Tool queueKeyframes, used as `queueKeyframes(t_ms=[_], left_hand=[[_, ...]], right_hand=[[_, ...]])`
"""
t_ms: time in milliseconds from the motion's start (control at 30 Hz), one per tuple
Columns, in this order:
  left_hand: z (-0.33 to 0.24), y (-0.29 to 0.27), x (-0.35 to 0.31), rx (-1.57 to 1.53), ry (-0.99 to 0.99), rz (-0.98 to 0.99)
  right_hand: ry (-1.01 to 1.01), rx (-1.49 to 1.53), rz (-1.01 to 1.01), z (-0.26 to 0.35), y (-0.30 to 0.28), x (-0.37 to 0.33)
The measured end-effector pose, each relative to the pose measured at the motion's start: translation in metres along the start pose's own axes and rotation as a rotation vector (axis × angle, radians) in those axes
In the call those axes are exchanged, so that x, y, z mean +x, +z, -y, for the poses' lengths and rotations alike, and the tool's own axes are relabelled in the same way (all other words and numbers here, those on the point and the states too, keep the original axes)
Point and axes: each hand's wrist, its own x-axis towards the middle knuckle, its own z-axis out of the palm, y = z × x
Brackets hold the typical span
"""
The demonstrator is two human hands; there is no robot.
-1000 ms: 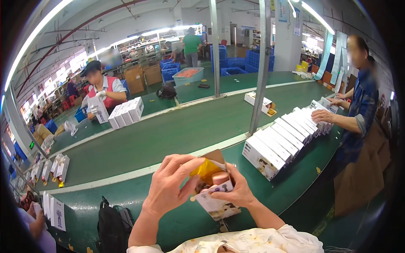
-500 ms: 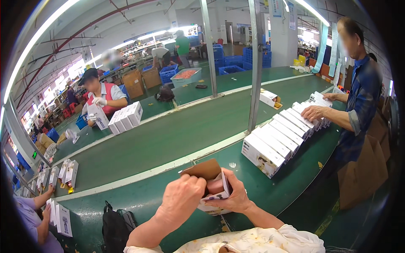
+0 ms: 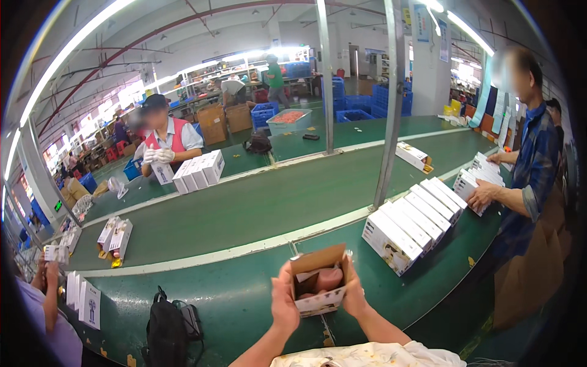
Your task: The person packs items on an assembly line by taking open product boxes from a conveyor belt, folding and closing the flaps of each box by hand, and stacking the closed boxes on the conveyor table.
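Observation:
Just in front of me is a small white printed carton (image 3: 323,304), its top open and its brown inner flap (image 3: 317,260) standing up at the far side. A smooth pinkish-brown object (image 3: 329,279) lies inside, its kind not clear. My left hand (image 3: 285,300) presses the carton's left side. Against the right side rests my right hand (image 3: 354,295), so the carton is held between both palms. A row of closed white cartons (image 3: 406,223) stands on the green bench to the right.
Beyond the bench a green conveyor belt (image 3: 244,208) carries open cartons (image 3: 115,238) at left and another carton (image 3: 414,157) at right. A metal post (image 3: 389,122) rises at the belt's edge. A black bag (image 3: 165,327) lies left of me. Co-workers handle cartons at left, across and right.
My left hand has left the carton's opening and moved to its left side; the flap now stands upright. The person at right has drawn several cartons away from the row. My view has shifted left.

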Motion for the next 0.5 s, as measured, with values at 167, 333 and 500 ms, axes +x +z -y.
queueKeyframes(t_ms=[167,333,500], left_hand=[[0.004,-0.009,0.002,0.141,0.032,0.075],[-0.001,-0.002,0.001,0.074,0.051,-0.031],[0.004,-0.01,0.01,0.188,0.198,0.01]], right_hand=[[0.298,0.042,-0.098,0.05,0.024,0.014],[0.25,0.002,-0.042,0.052,0.014,0.015],[-0.174,-0.856,0.353,0.091,0.013,0.031]])
